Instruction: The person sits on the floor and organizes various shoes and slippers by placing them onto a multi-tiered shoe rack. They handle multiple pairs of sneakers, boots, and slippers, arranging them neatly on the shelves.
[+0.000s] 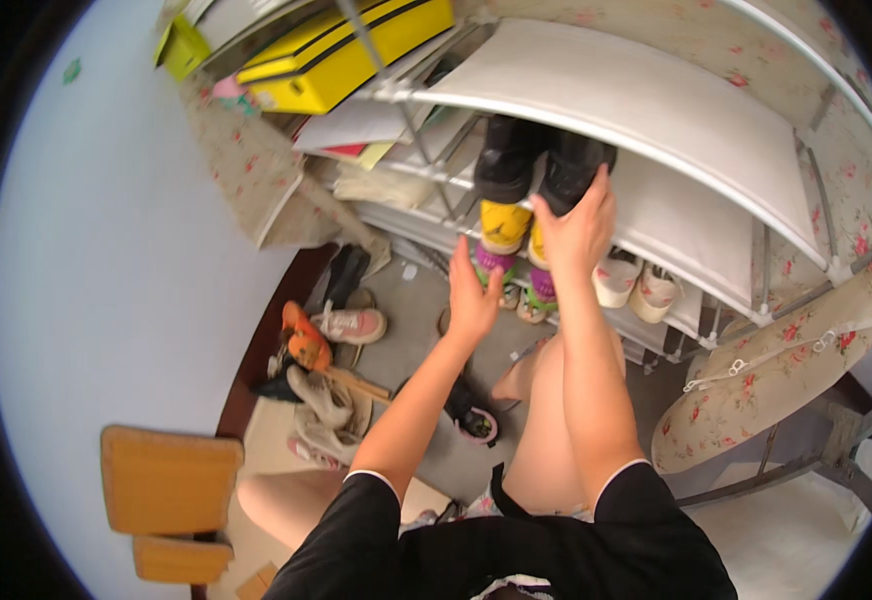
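Observation:
A pair of black shoes [509, 161] sits on a white fabric shelf [676, 202] of a rack. My right hand [582, 225] spans the lower end of the right-hand black shoe [569, 176], thumb on one side and fingers on the other. Lower and to the left, my left hand [473, 296] is empty, its thumb and fingers apart. It is close to yellow shoes [503, 225] and to purple-and-green shoes [494, 259] on the tiers beneath. My right wrist partly hides the right-hand yellow shoe.
White patterned shoes [617, 277] stand right of my right wrist. A yellow box [331, 60] lies on the upper left shelf. Several loose shoes, among them a pink sneaker [350, 325], litter the floor by the wall. A rolled floral cover [766, 375] hangs at right; a wooden chair [170, 480] stands lower left.

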### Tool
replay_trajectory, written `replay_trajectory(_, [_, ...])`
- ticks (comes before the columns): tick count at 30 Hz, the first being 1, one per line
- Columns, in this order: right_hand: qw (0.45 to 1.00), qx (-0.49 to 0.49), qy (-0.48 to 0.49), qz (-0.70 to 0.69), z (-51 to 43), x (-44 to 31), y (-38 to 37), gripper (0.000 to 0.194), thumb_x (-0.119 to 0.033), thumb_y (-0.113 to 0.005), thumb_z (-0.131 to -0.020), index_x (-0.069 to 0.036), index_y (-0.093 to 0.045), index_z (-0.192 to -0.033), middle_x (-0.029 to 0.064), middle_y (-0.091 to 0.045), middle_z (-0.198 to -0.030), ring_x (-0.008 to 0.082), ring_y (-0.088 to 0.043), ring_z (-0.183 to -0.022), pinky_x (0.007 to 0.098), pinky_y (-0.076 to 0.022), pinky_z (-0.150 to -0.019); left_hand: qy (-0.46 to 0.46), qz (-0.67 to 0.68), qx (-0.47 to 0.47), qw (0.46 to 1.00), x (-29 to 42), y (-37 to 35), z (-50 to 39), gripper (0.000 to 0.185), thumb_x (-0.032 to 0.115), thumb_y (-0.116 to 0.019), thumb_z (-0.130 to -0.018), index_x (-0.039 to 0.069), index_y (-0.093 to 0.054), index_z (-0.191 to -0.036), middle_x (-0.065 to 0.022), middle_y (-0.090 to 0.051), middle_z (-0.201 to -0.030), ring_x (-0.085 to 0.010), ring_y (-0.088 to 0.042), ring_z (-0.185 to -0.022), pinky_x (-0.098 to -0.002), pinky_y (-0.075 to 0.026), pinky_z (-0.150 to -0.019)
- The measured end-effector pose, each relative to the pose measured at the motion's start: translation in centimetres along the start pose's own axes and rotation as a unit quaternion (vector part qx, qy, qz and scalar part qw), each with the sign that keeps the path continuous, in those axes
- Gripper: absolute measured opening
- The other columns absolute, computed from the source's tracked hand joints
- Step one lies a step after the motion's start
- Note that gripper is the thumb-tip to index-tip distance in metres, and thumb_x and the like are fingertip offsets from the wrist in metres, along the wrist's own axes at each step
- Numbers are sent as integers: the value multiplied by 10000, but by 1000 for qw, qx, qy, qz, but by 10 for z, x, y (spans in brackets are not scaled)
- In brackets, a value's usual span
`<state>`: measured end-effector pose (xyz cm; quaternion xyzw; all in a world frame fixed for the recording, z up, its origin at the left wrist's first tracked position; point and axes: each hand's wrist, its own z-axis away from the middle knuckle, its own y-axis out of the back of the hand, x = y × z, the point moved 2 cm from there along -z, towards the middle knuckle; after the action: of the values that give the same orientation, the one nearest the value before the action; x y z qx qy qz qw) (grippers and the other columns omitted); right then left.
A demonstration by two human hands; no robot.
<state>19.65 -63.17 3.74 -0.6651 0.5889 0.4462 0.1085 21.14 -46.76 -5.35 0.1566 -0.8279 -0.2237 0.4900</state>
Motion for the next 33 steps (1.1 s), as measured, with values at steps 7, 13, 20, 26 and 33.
replay_trajectory(7, [990, 119, 71, 2, 57, -51, -23, 882, -190, -751, -735, 48, -264, -1430, 320, -244, -1447, 466, -301, -1314, 539, -243, -1083, 193, -48, -183, 963, -92, 100, 164, 561, 188, -616, -888, 0, -401, -1371, -225, -494, -1305, -378, -514, -1179, -400, -419, -992])
replay_trajectory(13, [884, -277, 278, -252, 191, -122, -48, 244, -39, -640, -767, -54, -613, -1009, 151, -572, -1182, 356, -512, -1150, 493, -356, -1016, 184, -146, -379, 895, -136, 236, 236, 465, 278, -605, -885, 35, -521, -1272, -224, -602, -1167, -382, -566, -1092, -439, -455, -910])
replay_trajectory(20, [750, -563, 276, -209, 329, -102, -99, 105, -54, -626, -787, -33, -648, -887, 133, -644, -1000, 314, -591, -996, 409, -454, -894, 279, -209, -319, 881, -182, 352, 231, 409, 288, -591, -891, 4, -568, -1184, -228, -633, -1096, -393, -593, -1035, -431, -480, -871])
replay_trajectory(26, [667, -713, 148, -156, 459, -111, -173, 126, -43, -593, -839, -5, -654, -943, 149, -669, -892, 276, -644, -811, 353, -512, -735, 336, -278, -307, 846, -190, 341, 218, 410, 307, -586, -883, 10, -587, -1166, -182, -645, -1104, -333, -631, -1005, -429, -506, -833])
replay_trajectory(33, [560, -764, -256, -195, 665, -189, -335, 171, -177, -639, -888, -35, -652, -982, 61, -663, -846, 130, -605, -724, 287, -502, -647, 429, -343, -171, 818, -245, 388, 236, 422, 127, -646, -749, -10, -537, -1132, -176, -633, -1047, -298, -635, -968, -360, -529, -753])
